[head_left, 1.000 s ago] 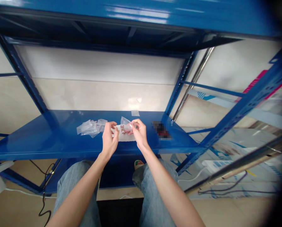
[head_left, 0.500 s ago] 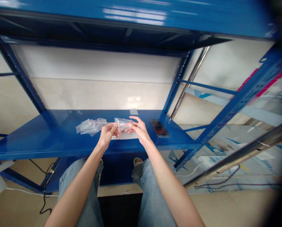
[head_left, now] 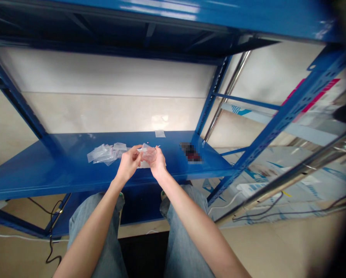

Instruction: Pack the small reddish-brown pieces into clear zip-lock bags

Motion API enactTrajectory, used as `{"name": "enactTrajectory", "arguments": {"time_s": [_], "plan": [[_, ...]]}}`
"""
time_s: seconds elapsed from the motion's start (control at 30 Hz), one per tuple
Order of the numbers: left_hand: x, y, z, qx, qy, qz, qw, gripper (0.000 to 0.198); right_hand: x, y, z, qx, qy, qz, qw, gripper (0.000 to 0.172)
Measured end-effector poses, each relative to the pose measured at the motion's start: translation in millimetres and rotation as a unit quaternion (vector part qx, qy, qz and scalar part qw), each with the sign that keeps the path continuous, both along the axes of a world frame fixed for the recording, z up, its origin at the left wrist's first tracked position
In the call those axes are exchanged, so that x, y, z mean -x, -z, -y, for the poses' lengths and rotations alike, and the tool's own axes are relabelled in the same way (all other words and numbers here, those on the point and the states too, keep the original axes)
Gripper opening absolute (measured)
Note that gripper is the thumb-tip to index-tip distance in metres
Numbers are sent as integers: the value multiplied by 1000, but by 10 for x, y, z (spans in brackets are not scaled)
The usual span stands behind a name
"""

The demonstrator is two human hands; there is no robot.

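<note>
My left hand (head_left: 128, 163) and my right hand (head_left: 158, 163) are close together above the blue shelf (head_left: 60, 173), both pinching a small clear plastic bag (head_left: 148, 153) held between them. The bag is crumpled and I cannot make out what is inside it. A white sheet (head_left: 145, 165) lies on the shelf just under the hands. Left of my left hand lies a loose pile of small clear bags (head_left: 105, 153).
A single small clear bag (head_left: 160, 133) lies near the shelf's back edge. A dark blurred object (head_left: 190, 153) sits at the shelf's right end. Blue uprights (head_left: 210, 98) and a chrome pole (head_left: 229, 90) stand on the right. Cables (head_left: 53, 227) run on the floor.
Both hands have come closer together on the small bag, which is now bunched between the fingertips. The view has drifted a little to the right and down.
</note>
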State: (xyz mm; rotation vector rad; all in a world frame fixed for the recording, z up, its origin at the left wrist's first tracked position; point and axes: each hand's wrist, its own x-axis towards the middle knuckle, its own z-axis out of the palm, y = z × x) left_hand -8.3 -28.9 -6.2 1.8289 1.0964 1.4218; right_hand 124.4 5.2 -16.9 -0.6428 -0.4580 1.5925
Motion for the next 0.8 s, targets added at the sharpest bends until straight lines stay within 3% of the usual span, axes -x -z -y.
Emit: {"name": "enactTrajectory", "arguments": {"time_s": [0.2, 0.37, 0.53, 0.8], "plan": [[-73, -51, 36, -96, -128, -39, 986, 34, 205, 38, 34, 34, 35, -71, 996, 46], [-171, -123, -20, -138, -195, -21, 971, 26, 398, 120, -82, 50, 33, -103, 993, 50], [-273, -172, -39, -132, -182, 9, 974, 29, 463, 176, -220, 19, 39, -59, 997, 45], [-368, -100, -74, -113, -141, 37, 983, 48, 387, 226, -352, -9, 51, 21, 998, 41]]}}
